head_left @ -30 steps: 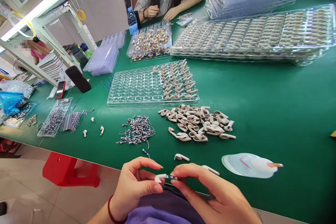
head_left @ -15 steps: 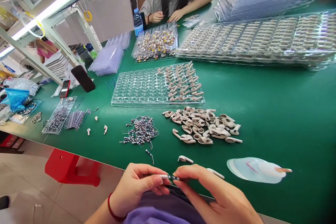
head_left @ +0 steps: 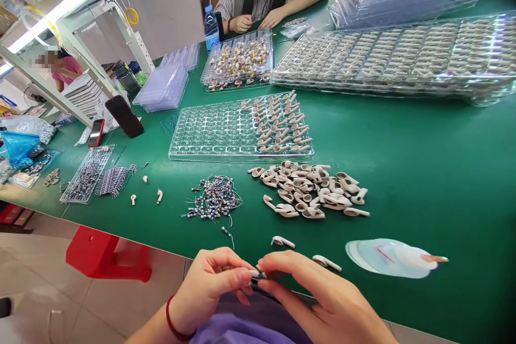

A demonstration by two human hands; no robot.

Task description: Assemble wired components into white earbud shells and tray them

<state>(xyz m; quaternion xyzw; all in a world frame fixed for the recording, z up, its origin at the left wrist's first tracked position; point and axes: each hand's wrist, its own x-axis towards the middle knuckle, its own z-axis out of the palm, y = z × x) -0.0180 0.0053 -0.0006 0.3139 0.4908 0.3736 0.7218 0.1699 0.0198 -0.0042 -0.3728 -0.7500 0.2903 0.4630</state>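
My left hand and my right hand meet at the table's front edge, fingertips pinched together on a small white earbud shell with a dark wired part between them. Most of the shell is hidden by my fingers. Just beyond lie two loose shells, a heap of white earbud shells and a pile of small wired parts. Further back a clear tray holds shells in its right-hand columns.
The green table carries stacked filled trays at the back right, a tray of coloured parts, empty tray stacks, two phones, and round blue-white discs. Another person sits opposite. A red stool stands below left.
My fingers have closed further over the shell, so less of its white body shows. The view has shifted slightly; the things on the table have not moved.
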